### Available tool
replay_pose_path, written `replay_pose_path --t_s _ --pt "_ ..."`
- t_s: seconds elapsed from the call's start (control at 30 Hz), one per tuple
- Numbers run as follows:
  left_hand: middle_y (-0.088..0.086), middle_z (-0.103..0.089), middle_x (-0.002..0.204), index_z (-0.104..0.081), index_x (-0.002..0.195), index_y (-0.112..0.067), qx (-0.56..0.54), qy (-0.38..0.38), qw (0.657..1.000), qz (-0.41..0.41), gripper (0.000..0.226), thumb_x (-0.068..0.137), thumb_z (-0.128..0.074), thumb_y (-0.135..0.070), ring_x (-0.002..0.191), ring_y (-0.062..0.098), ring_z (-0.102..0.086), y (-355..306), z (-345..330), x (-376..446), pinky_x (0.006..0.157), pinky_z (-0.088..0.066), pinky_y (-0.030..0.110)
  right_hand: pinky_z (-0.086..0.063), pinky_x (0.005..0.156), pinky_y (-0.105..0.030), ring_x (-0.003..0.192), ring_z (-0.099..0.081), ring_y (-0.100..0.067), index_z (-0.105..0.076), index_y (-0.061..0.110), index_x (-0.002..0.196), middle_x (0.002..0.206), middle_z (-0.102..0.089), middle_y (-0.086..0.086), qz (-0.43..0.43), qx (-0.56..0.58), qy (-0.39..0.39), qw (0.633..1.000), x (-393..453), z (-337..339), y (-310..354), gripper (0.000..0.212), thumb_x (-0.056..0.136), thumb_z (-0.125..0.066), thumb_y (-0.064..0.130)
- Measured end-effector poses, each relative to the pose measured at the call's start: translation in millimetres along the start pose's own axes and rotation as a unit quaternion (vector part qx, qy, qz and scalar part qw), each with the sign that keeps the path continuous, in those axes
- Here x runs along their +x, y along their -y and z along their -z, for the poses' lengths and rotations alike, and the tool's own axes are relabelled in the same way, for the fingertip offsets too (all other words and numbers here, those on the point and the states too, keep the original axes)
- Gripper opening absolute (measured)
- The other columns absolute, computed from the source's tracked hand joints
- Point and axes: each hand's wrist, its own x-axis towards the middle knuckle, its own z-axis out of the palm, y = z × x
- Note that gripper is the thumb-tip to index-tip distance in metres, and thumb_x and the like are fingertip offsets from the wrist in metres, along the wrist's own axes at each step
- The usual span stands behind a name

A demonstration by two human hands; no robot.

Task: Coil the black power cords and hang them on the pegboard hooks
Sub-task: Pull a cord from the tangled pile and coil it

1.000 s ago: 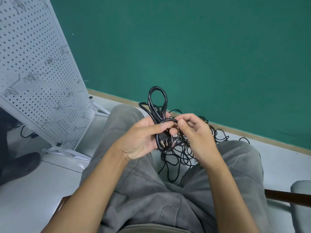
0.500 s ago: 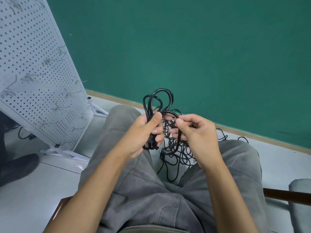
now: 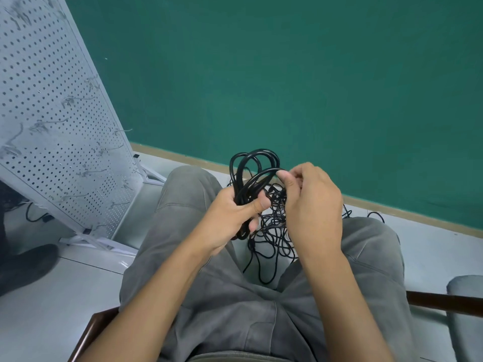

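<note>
My left hand (image 3: 236,218) grips a bundle of loops of a black power cord (image 3: 251,165) above my knees, thumb pressed across the strands. My right hand (image 3: 311,202) pinches the same cord where a fresh loop arches over towards the bundle. A tangle of more black cords (image 3: 271,231) lies on the floor between my legs, partly hidden by both hands. The white pegboard (image 3: 52,113) leans at the left, with several bare metal hooks (image 3: 78,97) sticking out.
I sit on a chair with dark wooden arms (image 3: 444,304). A green wall (image 3: 287,74) runs behind. A dark shoe (image 3: 23,265) of another person and a thin cable (image 3: 34,218) lie left of the pegboard's foot. The floor is pale grey.
The bundle in my left hand has gained loops and grown taller. My right hand has risen from beside the plug and now brings another turn of cord over the top.
</note>
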Motion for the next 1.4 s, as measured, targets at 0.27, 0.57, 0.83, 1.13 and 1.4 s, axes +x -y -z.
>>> replay_pose_path --t_s 0.27,0.57,0.83,1.13,1.4 --pt "-0.003 -0.036 0.063 -0.059 0.087 -0.012 -0.128 -0.038 0.991 -0.028 0.047 0.08 -0.07 -0.056 0.043 0.009 -0.032 -10.8 0.7 -2.6 0.046 -0.037 0.026 -0.047 0.081 -0.032 0.082 -0.054 -0.013 -0.06 0.016 0.104 0.097 -0.057 0.005 -0.019 0.07 0.104 0.992 -6.4 -11.9 -14.5 0.003 0.101 -0.06 0.016" --pt "-0.005 -0.04 0.065 -0.057 0.094 -0.007 -0.078 -0.078 0.994 -0.025 0.05 0.089 -0.054 -0.057 0.046 0.011 -0.036 -9.9 5.9 1.1 0.051 -0.037 0.031 -0.054 0.075 -0.025 0.069 -0.065 -0.008 -0.066 0.023 0.083 0.073 -0.067 0.007 -0.158 0.26 0.133 0.943 -8.2 -10.4 -21.7 0.014 0.093 -0.074 0.018" --pt "-0.006 -0.047 0.063 -0.072 0.092 -0.014 0.071 -0.034 0.996 -0.031 0.045 0.088 -0.059 -0.057 0.046 0.012 -0.045 -2.0 -0.8 0.3 0.048 -0.038 0.023 -0.057 0.068 -0.019 0.068 -0.068 -0.005 -0.07 0.009 0.089 0.066 -0.065 0.006 -0.197 0.471 0.104 0.854 3.1 9.0 4.9 0.006 0.094 -0.071 0.005" --pt "-0.005 -0.056 0.058 -0.068 0.072 -0.029 0.162 0.014 0.985 -0.051 0.024 0.09 -0.066 -0.045 0.053 0.006 -0.05 -3.8 1.2 0.7 0.057 -0.04 0.019 -0.062 0.074 -0.03 0.069 -0.073 -0.013 -0.076 0.01 0.082 0.074 -0.073 -0.006 -0.225 0.425 0.046 0.876 4.5 8.3 5.2 0.011 0.086 -0.083 0.017" --pt "-0.017 -0.069 0.077 -0.074 0.107 -0.009 0.172 0.039 0.984 -0.037 0.038 0.101 -0.058 -0.042 0.071 -0.004 -0.061 -8.0 3.4 -4.0 0.072 -0.046 0.016 -0.054 0.069 -0.017 0.089 -0.068 -0.009 -0.067 0.023 0.113 0.106 -0.069 0.008 -0.185 0.295 0.041 0.936 1.0 4.4 3.8 0.032 0.087 -0.08 0.035"
